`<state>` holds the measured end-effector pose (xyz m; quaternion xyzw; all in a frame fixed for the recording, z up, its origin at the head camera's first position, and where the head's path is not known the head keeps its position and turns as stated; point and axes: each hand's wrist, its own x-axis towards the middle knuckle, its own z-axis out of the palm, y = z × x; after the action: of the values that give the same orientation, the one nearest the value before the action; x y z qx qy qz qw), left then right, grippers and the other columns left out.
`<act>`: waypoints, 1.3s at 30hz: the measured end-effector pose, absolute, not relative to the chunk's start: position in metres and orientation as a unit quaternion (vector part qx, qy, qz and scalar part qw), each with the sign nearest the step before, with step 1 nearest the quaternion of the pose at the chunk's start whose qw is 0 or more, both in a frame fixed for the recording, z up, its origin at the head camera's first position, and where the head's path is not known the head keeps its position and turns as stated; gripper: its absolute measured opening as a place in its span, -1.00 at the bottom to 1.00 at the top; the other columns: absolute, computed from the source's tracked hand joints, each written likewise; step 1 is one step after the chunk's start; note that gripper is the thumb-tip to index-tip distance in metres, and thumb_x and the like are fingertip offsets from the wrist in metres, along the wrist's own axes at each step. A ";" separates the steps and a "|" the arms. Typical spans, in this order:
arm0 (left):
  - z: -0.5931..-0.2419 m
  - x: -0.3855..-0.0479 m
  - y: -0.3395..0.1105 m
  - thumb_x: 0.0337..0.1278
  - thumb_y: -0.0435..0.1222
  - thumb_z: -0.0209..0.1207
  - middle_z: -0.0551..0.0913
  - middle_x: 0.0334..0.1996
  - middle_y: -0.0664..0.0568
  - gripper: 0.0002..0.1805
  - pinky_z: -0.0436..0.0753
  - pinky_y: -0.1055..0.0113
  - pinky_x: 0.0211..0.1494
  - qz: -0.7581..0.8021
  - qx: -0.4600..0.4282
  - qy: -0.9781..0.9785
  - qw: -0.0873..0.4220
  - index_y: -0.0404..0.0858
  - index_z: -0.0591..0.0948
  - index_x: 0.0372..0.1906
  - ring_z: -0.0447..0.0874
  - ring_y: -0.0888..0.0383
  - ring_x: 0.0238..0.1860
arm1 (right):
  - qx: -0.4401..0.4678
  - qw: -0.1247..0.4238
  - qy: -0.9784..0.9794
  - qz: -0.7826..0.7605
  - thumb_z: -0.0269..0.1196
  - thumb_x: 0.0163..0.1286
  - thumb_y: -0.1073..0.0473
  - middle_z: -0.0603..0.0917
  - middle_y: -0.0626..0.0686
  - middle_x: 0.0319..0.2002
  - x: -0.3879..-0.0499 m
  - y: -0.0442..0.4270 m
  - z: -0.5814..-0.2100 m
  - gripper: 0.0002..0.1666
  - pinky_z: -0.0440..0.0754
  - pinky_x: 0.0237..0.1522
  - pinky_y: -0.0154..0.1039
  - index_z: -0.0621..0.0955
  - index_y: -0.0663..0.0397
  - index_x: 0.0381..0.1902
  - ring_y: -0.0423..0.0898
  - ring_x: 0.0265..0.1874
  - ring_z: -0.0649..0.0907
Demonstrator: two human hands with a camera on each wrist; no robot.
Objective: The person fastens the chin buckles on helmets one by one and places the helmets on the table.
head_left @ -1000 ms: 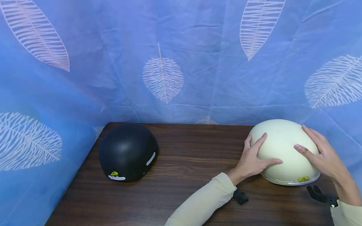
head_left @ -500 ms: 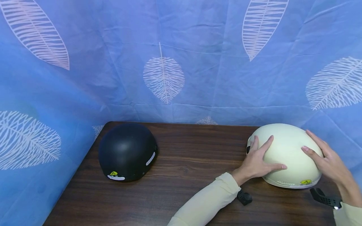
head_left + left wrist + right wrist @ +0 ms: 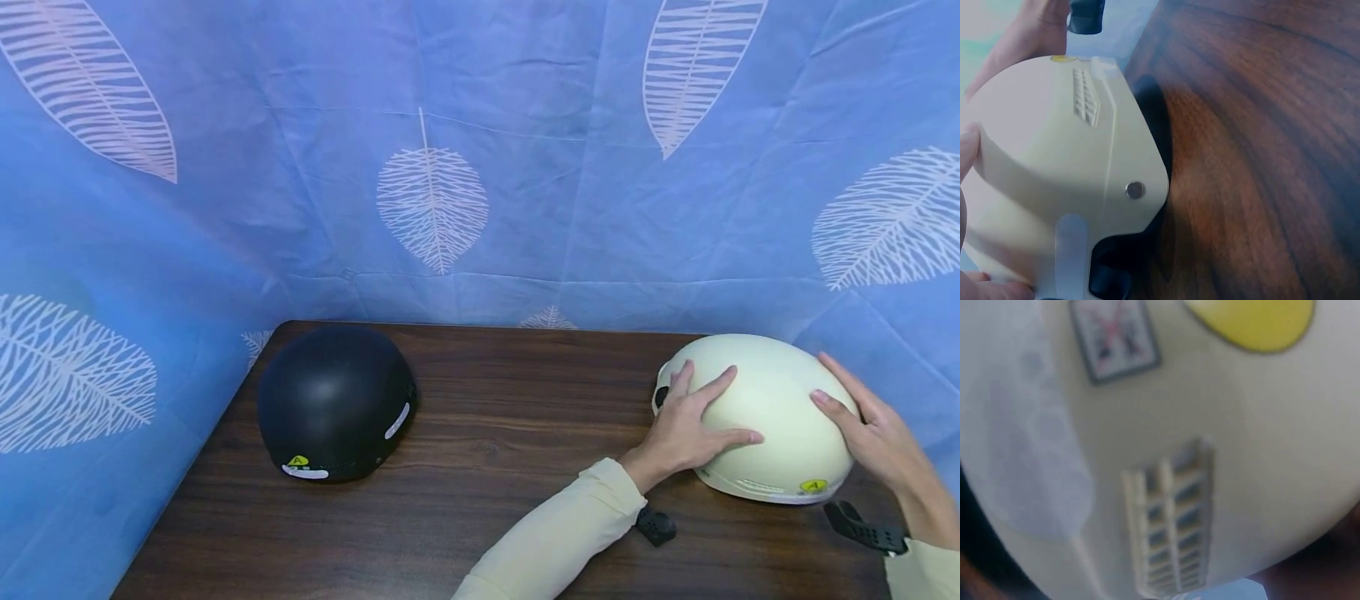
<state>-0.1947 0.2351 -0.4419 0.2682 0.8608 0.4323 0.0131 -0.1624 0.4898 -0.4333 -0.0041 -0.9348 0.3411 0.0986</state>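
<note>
A cream helmet [image 3: 780, 400], dome up, sits at the right of the wooden table. My left hand [image 3: 686, 429] grips its left side with fingers spread and the thumb across the front. Around the right side curves my right hand [image 3: 877, 425], its other fingertips partly hidden behind the dome. In the left wrist view, fingertips [image 3: 967, 147] touch the helmet's shell [image 3: 1035, 144], and its rim lies close to the tabletop. The right wrist view is filled by the shell's vent [image 3: 1172, 525] and yellow sticker [image 3: 1260, 322]; no fingers can be made out clearly there.
At the left of the brown table [image 3: 510, 400] stands a black helmet [image 3: 333, 400], dome up, with white and yellow stickers. A blue leaf-patterned cloth [image 3: 517, 208] hangs behind the table and along its left side. Black straps [image 3: 656, 527] show at both wrists.
Both hands have shifted the cream helmet a little right and toward the front, turning it slightly; a black part at its left edge has come into sight. The black helmet stays put.
</note>
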 end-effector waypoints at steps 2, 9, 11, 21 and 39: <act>-0.441 -0.194 0.235 0.07 0.20 0.31 -0.09 0.59 0.06 -0.08 0.45 0.20 0.32 0.432 0.270 0.860 0.028 0.46 0.07 0.48 -0.04 -0.02 0.56 | -0.007 0.097 -0.934 0.345 -0.07 0.61 0.06 -0.27 0.01 0.59 -0.161 0.492 -0.436 -0.22 0.28 -0.19 0.58 -0.17 -0.41 0.59 0.38 0.48 -0.08; -0.441 -0.196 0.235 0.11 0.19 0.29 -0.12 0.59 0.03 -0.07 0.43 0.15 0.34 0.416 0.287 0.862 0.039 0.46 0.01 0.49 -0.07 -0.03 0.57 | -0.027 0.096 -0.933 0.345 -0.06 0.60 0.03 -0.21 0.28 0.56 -0.162 0.496 -0.438 -0.22 0.48 -0.38 0.38 -0.17 -0.44 0.58 0.63 0.32 0.08; -0.442 -0.195 0.235 0.12 0.19 0.28 -0.13 0.60 0.05 -0.07 0.43 0.14 0.34 0.418 0.286 0.861 0.042 0.47 0.00 0.49 -0.10 0.00 0.58 | -0.029 0.094 -0.933 0.345 -0.06 0.60 0.03 -0.20 0.33 0.55 -0.163 0.497 -0.438 -0.21 0.51 -0.42 0.30 -0.18 -0.44 0.58 0.66 0.28 0.11; -0.440 -0.195 0.237 0.12 0.22 0.25 -0.11 0.59 0.06 -0.09 0.46 0.22 0.29 0.403 0.272 0.873 0.039 0.48 0.00 0.50 -0.14 0.13 0.58 | -0.028 0.096 -0.932 0.347 -0.06 0.61 0.02 -0.25 0.17 0.58 -0.164 0.501 -0.444 -0.21 0.46 -0.21 0.37 -0.19 -0.45 0.57 0.52 0.41 -0.01; -0.447 -0.236 0.142 0.39 0.11 0.02 0.18 0.52 -0.04 -0.36 0.25 0.02 0.47 0.314 0.261 0.910 -0.079 0.11 0.28 0.51 0.11 -0.04 0.53 | -0.021 0.212 -0.920 0.328 0.11 0.49 0.09 -0.06 0.34 0.55 -0.173 0.477 -0.404 -0.27 -0.26 0.36 0.47 0.20 0.10 0.53 0.32 0.53 -0.13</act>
<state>-0.2364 0.1422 -0.4473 0.2609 0.9096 0.3137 -0.0789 -0.1730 0.4766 -0.4040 -0.0215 -0.9203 0.3281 0.2120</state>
